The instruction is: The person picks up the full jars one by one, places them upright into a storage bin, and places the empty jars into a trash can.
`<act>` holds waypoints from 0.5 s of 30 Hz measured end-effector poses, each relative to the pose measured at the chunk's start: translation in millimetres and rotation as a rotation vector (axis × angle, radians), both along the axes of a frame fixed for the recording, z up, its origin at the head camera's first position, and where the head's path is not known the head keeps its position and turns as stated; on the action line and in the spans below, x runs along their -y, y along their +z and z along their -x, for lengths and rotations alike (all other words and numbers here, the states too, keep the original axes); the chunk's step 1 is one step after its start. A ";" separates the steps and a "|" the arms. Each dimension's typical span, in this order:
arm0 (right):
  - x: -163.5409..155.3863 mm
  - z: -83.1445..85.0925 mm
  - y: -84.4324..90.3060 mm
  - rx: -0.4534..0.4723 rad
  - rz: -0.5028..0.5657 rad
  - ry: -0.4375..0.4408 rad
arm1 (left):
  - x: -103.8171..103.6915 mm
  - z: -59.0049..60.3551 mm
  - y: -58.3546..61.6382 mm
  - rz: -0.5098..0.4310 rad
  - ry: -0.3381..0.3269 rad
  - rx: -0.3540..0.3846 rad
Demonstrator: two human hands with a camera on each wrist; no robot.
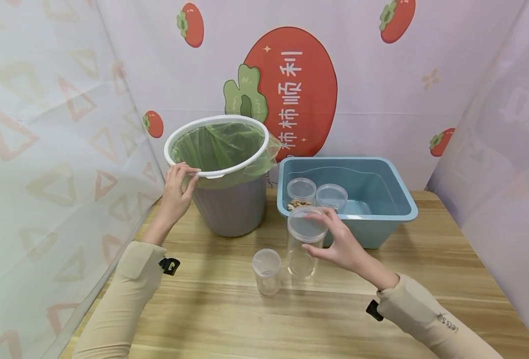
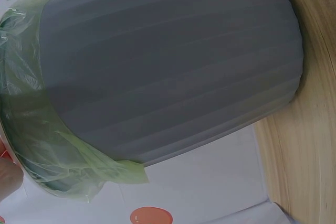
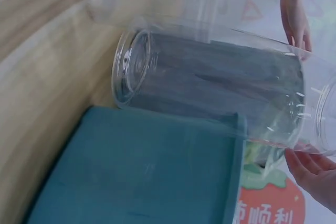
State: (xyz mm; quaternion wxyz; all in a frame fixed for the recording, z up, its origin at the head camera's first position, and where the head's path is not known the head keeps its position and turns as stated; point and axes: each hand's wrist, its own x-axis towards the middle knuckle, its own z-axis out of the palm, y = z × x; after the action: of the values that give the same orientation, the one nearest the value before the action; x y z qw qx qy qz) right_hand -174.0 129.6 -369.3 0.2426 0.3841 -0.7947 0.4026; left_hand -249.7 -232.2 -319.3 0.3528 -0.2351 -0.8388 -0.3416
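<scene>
My left hand pinches the white rim of a grey trash bin, which is lined with a green plastic bag. In the left wrist view the ribbed bin fills most of the picture, with a bit of the hand at the edge. My right hand holds a tall clear jar near its lid, fingers on the far side and thumb on the near side. In the right wrist view the jar looks see-through, with nothing visible inside. A smaller lidded clear jar stands left of it.
A blue basin stands behind the right hand. Inside it are two lidded jars, one with nuts in it and another beside it. Wood-grain table lies below; printed cloth hangs behind and at both sides.
</scene>
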 end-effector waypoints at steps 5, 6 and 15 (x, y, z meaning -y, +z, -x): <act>-1.7 4.8 15.9 -0.042 0.048 0.018 | 0.1 -1.0 0.5 0.004 0.003 0.008; -1.9 5.7 19.1 -0.044 0.060 0.025 | 0.2 -1.0 0.5 0.003 0.003 0.007; -2.0 8.7 46.7 -0.077 0.133 0.047 | -0.6 -0.6 0.7 -0.003 -0.003 -0.001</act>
State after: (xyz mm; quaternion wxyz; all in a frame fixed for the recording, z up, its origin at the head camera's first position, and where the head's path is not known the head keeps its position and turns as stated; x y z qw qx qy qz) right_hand -182.6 131.6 -322.6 0.2884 0.4011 -0.7469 0.4451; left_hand -249.1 -231.6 -318.6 0.3529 -0.2359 -0.8379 -0.3432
